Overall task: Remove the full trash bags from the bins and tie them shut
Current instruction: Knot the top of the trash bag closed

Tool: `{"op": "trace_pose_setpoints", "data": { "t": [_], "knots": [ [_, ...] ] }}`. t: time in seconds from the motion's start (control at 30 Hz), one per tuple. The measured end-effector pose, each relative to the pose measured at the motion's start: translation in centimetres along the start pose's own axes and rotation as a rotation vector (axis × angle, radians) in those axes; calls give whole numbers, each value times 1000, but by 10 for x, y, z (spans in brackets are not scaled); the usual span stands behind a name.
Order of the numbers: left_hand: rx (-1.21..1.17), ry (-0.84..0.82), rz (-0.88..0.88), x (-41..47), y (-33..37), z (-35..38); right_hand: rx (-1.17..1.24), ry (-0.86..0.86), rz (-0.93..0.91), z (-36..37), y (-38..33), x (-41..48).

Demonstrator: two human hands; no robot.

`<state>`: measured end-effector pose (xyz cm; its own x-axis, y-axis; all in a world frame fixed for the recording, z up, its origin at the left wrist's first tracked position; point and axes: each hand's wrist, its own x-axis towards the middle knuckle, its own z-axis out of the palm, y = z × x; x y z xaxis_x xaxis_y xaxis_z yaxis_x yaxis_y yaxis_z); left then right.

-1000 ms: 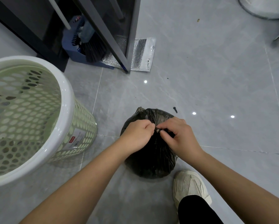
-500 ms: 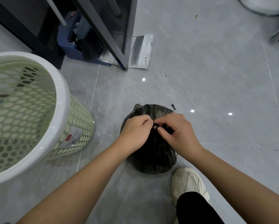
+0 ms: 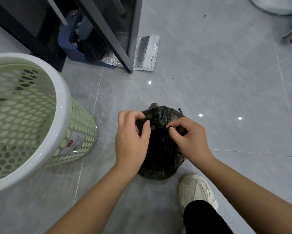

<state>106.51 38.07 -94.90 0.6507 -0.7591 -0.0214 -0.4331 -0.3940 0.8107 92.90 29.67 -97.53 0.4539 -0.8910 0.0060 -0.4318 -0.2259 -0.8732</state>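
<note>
Head view: left hand (image 3: 130, 141), right hand (image 3: 189, 137), fingers (image 3: 174, 132) curled on trash bag (image 3: 160, 159).

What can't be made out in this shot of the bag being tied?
Head view only.
Whether the black trash bag is knotted: the right hand and left hand cover its neck.
Bag's contents: opaque plastic.
Green bin: cut by the left edge.
Bin label: print too small.

A: Bag position?
B: The black trash bag (image 3: 160, 154) rests on the floor (image 3: 218, 78), near the perforated bin (image 3: 62, 102).
A: Hand contact?
B: The left hand (image 3: 130, 141) grips the bag's top. The right hand (image 3: 191, 139) pinches the gathered plastic.
</note>
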Motion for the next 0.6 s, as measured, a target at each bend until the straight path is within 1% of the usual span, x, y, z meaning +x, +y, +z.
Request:
{"op": "trace_pose_setpoints", "data": {
  "t": [0.03,0.07,0.1,0.17,0.4,0.53,0.6],
  "knots": [
    [28,5,92,-7,0,0,17,8,49,0,-1,0],
    [47,-36,129,-13,-2,3,30,10,91,1,-3,-1],
    [57,-92,128,-18,-3,7,40,12,124,2,-4,-1],
    [41,-155,82,-22,-6,17,67,12,172,3,-8,-2],
    [-79,-96,12,-18,-4,30,109,32,258,8,-11,-7],
    [-165,-80,-120,-17,2,33,136,43,274,11,-14,-10],
    [-208,-93,-151,-14,0,32,145,11,263,10,-14,-10]
  ]
}}
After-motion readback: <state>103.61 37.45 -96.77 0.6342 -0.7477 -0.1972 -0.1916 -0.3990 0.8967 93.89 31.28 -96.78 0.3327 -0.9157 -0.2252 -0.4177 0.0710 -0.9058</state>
